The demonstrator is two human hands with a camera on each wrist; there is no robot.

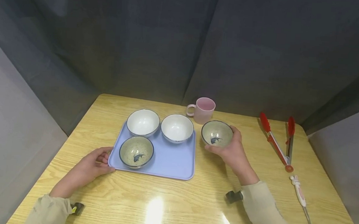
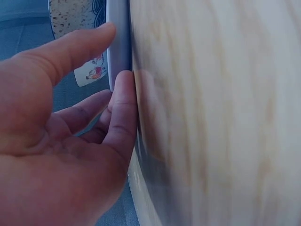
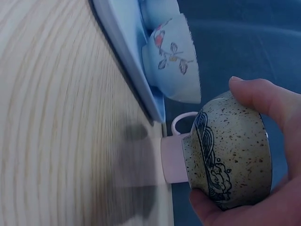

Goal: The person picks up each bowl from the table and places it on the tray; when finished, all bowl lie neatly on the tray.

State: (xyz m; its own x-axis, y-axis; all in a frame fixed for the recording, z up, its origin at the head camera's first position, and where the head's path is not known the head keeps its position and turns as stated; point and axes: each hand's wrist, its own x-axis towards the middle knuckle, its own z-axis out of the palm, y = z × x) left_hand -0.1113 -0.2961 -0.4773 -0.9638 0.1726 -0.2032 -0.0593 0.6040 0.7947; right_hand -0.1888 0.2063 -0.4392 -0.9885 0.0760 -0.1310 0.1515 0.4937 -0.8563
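Note:
My right hand [image 1: 236, 152] grips a speckled beige-green bowl [image 1: 216, 130] with a dark fish drawn inside. In the right wrist view that bowl [image 3: 235, 150] is raised off the table, its blue wave pattern showing outside. My left hand [image 1: 89, 166] holds the left edge of a light blue tray [image 1: 173, 162] near its front corner, thumb and fingertips at the rim [image 2: 118, 47]. On the tray are a matching speckled bowl [image 1: 136, 152] at front left, a white bowl [image 1: 143, 122] at back left and another white bowl [image 1: 177, 128] at back right.
Behind the raised bowl stands a pink mug [image 1: 204, 110], handle to the left. Red-tipped tongs [image 1: 279, 147] lie spread at the right, with a metal spoon [image 1: 304, 206] in front of them. A dark curtain [image 1: 158, 46] hangs along the table's back edge.

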